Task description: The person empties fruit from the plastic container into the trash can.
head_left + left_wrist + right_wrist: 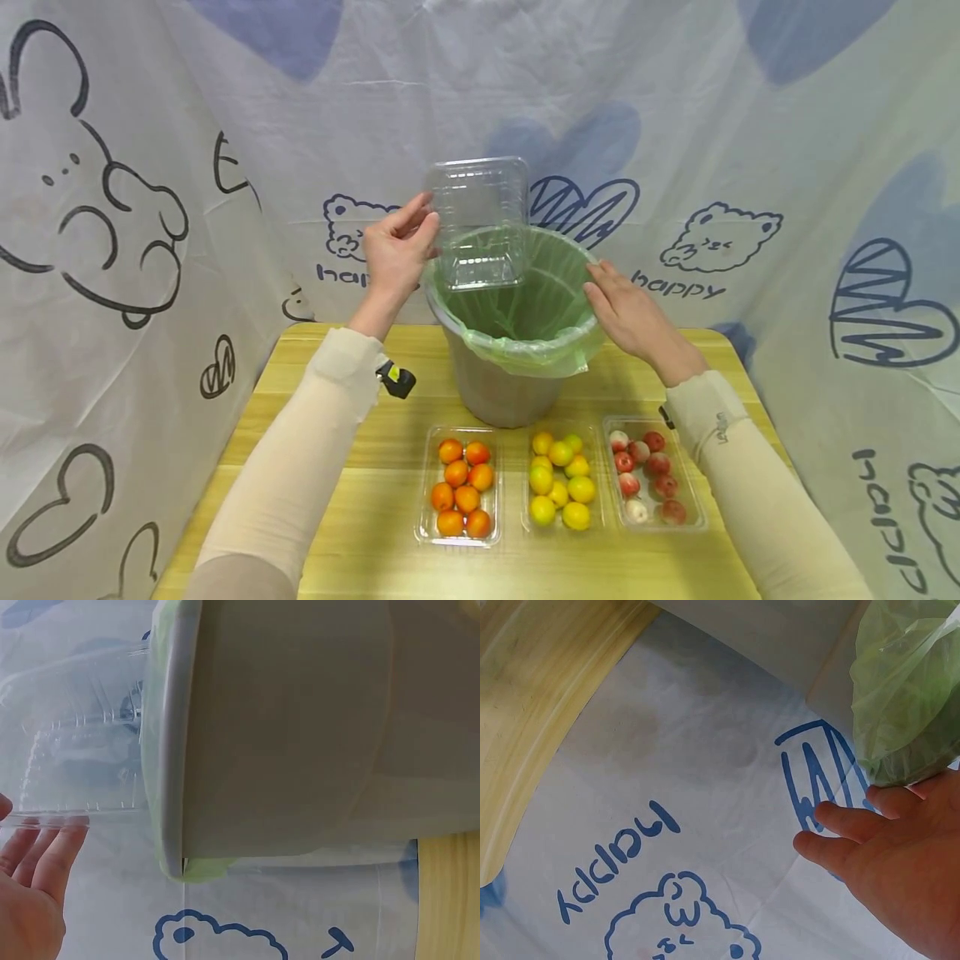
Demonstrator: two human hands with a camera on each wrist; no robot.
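Note:
A clear plastic clamshell container (480,221) hangs empty over the back left rim of a grey bin (495,392), which is lined with a green bag (525,308). My left hand (423,229) pinches the container's left edge. In the left wrist view the container (75,757) sits just above my fingers (45,851), beside the bin's wall (300,735). My right hand (600,283) lies with straight fingers against the bin's right rim. The right wrist view shows that hand (870,840) under the folded-over bag (907,690).
Three clear trays stand in a row on the wooden table (360,533) in front of the bin: orange fruit (460,497), yellow and green fruit (558,482), red and white fruit (651,475). A printed cloth backdrop (150,208) closes in the back and sides.

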